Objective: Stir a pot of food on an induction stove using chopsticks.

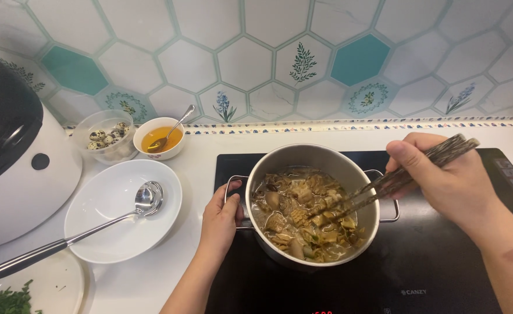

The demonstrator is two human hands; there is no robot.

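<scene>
A steel pot of brownish stew with several chunks stands on a black induction hob. My left hand grips the pot's left handle. My right hand holds a pair of dark chopsticks, their tips dipped into the food near the pot's middle.
A white bowl with a steel ladle sits left of the hob. Behind it are a clear bowl of quail eggs and a small bowl of orange sauce with a spoon. A white rice cooker fills the far left; chopped greens on a plate lie bottom left.
</scene>
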